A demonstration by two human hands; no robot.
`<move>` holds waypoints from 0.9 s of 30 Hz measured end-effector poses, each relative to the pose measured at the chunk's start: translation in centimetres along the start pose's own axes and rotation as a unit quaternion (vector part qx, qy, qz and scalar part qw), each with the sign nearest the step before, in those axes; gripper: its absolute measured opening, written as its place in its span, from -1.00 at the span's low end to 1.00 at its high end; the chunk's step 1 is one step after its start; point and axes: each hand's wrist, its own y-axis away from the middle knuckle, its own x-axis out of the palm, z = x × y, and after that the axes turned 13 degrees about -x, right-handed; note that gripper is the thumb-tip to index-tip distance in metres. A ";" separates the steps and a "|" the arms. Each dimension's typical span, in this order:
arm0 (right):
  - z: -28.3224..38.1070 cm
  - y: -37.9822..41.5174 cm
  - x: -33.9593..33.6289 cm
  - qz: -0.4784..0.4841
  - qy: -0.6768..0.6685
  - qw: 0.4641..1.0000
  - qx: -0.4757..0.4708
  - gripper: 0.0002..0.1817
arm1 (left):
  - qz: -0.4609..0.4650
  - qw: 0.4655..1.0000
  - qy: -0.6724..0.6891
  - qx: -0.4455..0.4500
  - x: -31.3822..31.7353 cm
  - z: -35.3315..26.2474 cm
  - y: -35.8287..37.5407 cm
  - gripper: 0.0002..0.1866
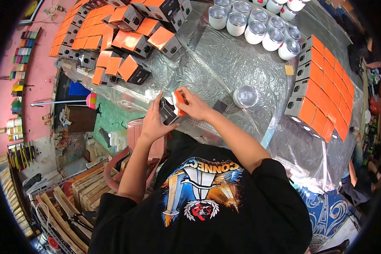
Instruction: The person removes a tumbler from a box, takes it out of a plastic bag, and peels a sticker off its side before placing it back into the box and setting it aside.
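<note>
Between my two hands, at the near edge of the table, is a small cardboard box (168, 111) with dark sides and an orange part at its top right. My left hand (153, 122) grips its left side, with the thumb stretched below it. My right hand (194, 106) is closed on the orange part, which looks like a lid flap. The inside of the box cannot be made out. To the right of my right hand, a white tumbler (246, 97) with a clear lid stands alone, and a small dark flat piece (219, 106) lies beside it.
Orange-topped boxes (131, 41) are piled at the far left of the plastic-covered table (207, 70). Several white lidded tumblers (255, 32) stand at the back. A block of orange boxes (321, 91) sits at the right. A pink chair (146, 144) is at my left.
</note>
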 end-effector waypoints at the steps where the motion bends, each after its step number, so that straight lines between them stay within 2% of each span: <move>1: -0.1 -0.2 0.2 -0.001 0.009 1.000 -0.006 -0.42 | 0.002 1.000 0.003 -0.004 -0.1 0.4 -0.1 0.38; 4: 0.3 -0.6 0.7 -0.016 0.015 1.000 -0.016 -0.42 | -0.002 1.000 0.000 0.007 -0.3 1.2 -0.1 0.39; 7: 0.6 -0.7 1.0 -0.015 0.031 0.999 0.015 -0.40 | 0.016 1.000 0.003 -0.001 -0.6 1.2 -0.2 0.39; 9: 0.6 -0.6 1.4 -0.054 0.051 0.997 0.020 -0.39 | 0.026 1.000 0.004 -0.002 -0.6 1.0 -0.1 0.38; 13: 0.5 -0.4 1.3 -0.069 0.054 0.996 0.012 -0.41 | 0.029 0.999 -0.013 0.016 -0.7 0.8 -0.2 0.36; 16: 1.0 0.0 0.5 -0.038 0.021 0.998 0.051 -0.48 | 0.039 0.999 -0.004 0.023 -0.6 1.8 -0.4 0.34; 18: 0.7 -0.2 -0.2 -0.105 -0.081 0.988 0.077 -0.56 | 0.041 0.998 -0.002 0.040 -0.5 2.4 -0.2 0.33; 19: 0.7 -0.1 -0.4 -0.112 -0.031 0.993 0.034 -0.61 | 0.052 0.998 0.020 0.021 -0.5 2.6 0.0 0.32; 20: 0.5 -0.3 -0.4 -0.114 -0.032 0.992 0.034 -0.61 | 0.064 0.997 0.041 0.001 -0.5 2.8 0.2 0.31; 22: 0.1 -0.3 -0.4 -0.134 -0.042 0.990 -0.014 -0.55 | 0.058 0.998 0.033 0.004 -0.3 3.0 0.5 0.29; 26: 1.2 0.0 -1.5 -0.103 0.019 0.994 0.010 -0.57 | 0.009 0.999 -0.021 0.032 0.0 3.1 0.9 0.22; 27: 1.9 0.4 -1.4 -0.143 0.127 0.980 -0.056 -0.62 | 0.010 0.999 -0.022 0.032 -0.1 2.9 0.9 0.22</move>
